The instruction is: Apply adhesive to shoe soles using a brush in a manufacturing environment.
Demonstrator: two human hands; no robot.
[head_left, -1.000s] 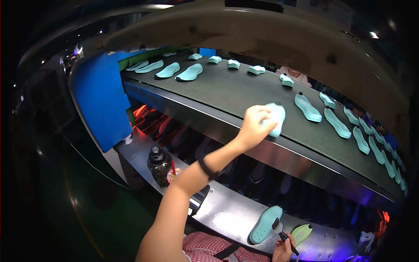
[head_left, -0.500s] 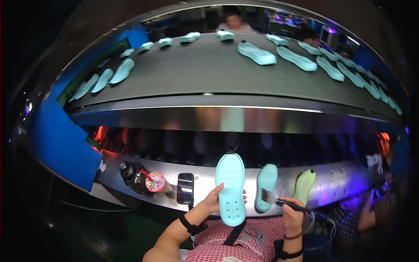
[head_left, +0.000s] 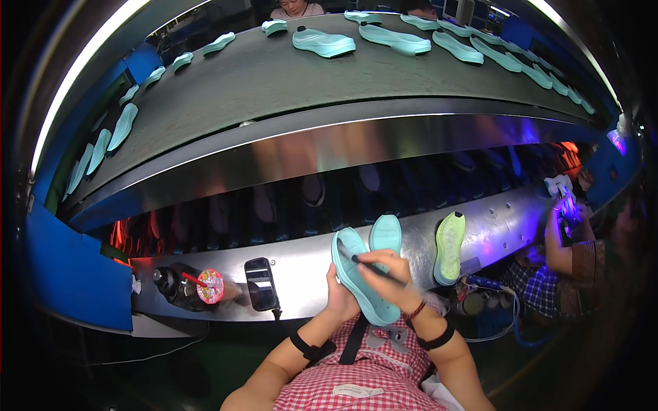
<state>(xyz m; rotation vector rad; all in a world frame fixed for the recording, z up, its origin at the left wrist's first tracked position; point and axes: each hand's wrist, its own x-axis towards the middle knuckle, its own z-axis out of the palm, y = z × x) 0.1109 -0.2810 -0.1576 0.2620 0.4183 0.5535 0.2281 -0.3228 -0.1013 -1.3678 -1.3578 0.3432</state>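
My left hand [head_left: 340, 297] grips the edge of a turquoise shoe sole [head_left: 379, 312], which is tilted with its hollow side up above the metal ledge. Over that sole, my right hand [head_left: 392, 275] is closed round the dark handle of a brush [head_left: 381, 271]. The brush head is against or just above the inside of the sole, mostly hidden by my fingers. Just behind, a second turquoise sole [head_left: 386, 233] rests on the ledge, partly covered by my right hand. To the right lies a yellow-green sole [head_left: 449, 250].
A phone [head_left: 260, 284], a cup with a red straw [head_left: 211, 288] and a dark bottle [head_left: 175, 288] stand left on the metal ledge [head_left: 466, 233]. Beyond it runs a conveyor belt [head_left: 260, 82] carrying several turquoise soles. A co-worker's arm [head_left: 561, 250] is at the right; other people sit across.
My right hand has brought the brush from the second sole over to the held one. The held sole has turned from its underside to its hollow side. The whole view has shifted.
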